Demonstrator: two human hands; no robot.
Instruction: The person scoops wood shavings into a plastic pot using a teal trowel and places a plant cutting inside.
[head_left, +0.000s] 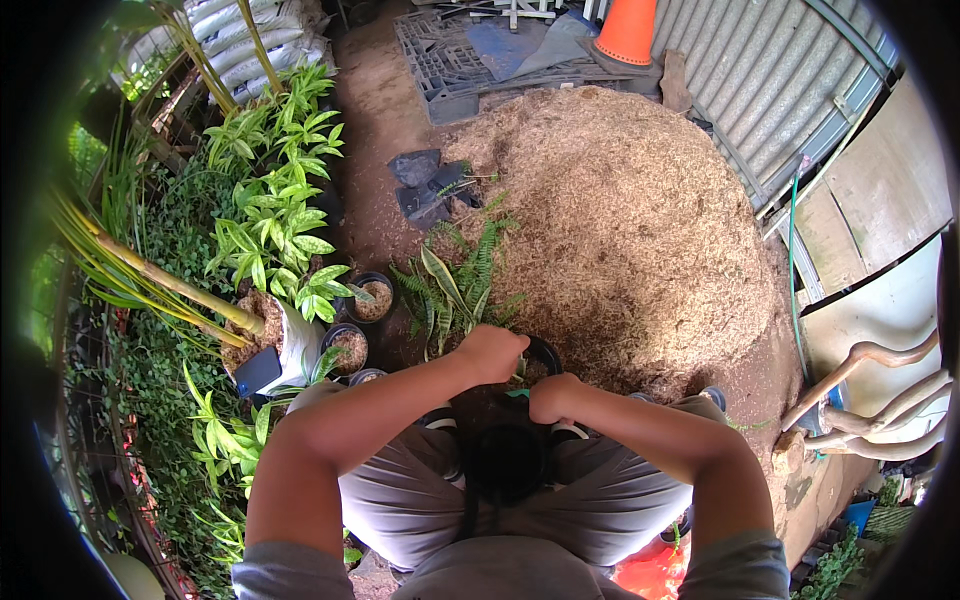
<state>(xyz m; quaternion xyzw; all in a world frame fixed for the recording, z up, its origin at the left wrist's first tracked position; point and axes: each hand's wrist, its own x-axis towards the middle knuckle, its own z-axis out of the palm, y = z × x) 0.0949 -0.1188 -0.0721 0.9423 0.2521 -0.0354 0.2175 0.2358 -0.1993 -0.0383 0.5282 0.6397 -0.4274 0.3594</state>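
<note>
My left hand (491, 355) is closed in a fist at the left rim of a black plastic pot (553, 352); a pale bit of leaf or stem shows just under it, and whether it grips this I cannot tell. My right hand (553, 398) is curled at the pot's near side, close to a small green thing (517, 393) that I cannot make out. What its fingers hold is hidden. Just beyond my left hand stand a variegated snake plant (444, 277) and a fern (480, 262). Brown shredded material lies inside the pot.
A large mound of wood shavings (622, 240) lies ahead to the right. Filled black pots (373, 298), a white grow bag (300, 341) with a phone (258, 371) on it and leafy plants (292, 225) line the left. Driftwood branches (862, 420) are at right, an orange cone (627, 34) behind.
</note>
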